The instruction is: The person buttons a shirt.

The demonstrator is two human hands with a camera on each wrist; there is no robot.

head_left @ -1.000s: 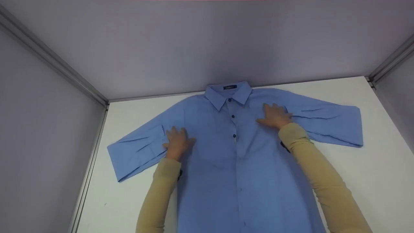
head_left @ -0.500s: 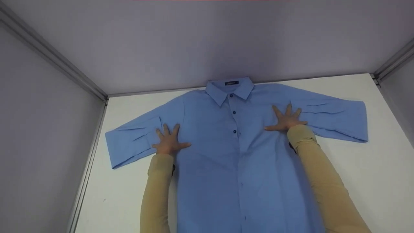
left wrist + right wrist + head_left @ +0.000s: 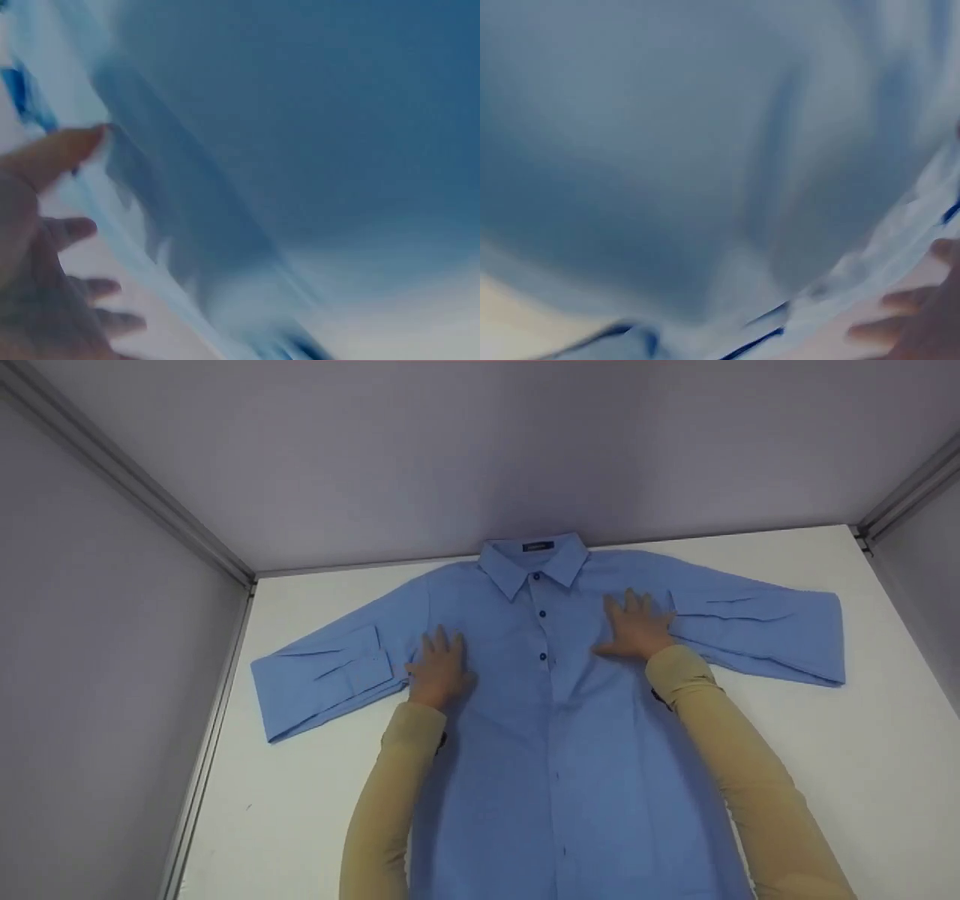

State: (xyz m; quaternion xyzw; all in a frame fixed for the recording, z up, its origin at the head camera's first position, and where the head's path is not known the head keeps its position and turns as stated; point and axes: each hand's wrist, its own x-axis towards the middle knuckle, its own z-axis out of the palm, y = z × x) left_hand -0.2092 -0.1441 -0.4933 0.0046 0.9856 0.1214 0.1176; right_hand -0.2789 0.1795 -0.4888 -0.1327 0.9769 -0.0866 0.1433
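A blue button-up shirt (image 3: 495,750) lies front side up on the white table, its collar (image 3: 534,566) toward the back wall. Both sleeves are folded back so that the cuffs lie beside the chest. Over the chest near the left cuff (image 3: 371,667) is my left hand (image 3: 441,669), fingers spread, slightly blurred. My right hand (image 3: 637,626) spreads its fingers over the other side of the chest, close to the right sleeve (image 3: 772,630). Neither hand grips any cloth. In the left wrist view, the thumb and fingers (image 3: 67,154) are extended above the fabric.
The white table (image 3: 277,825) meets a grey back wall (image 3: 375,457), with side panels at left and right. The collar reaches the table's back edge. The shirt's lower part runs out of the head view at the bottom.
Both hands spread outward toward the sleeves, then came back inward over the chest; the left moved farther. The left sleeve's folded cuff now shows more fully. The shirt sits higher in view.
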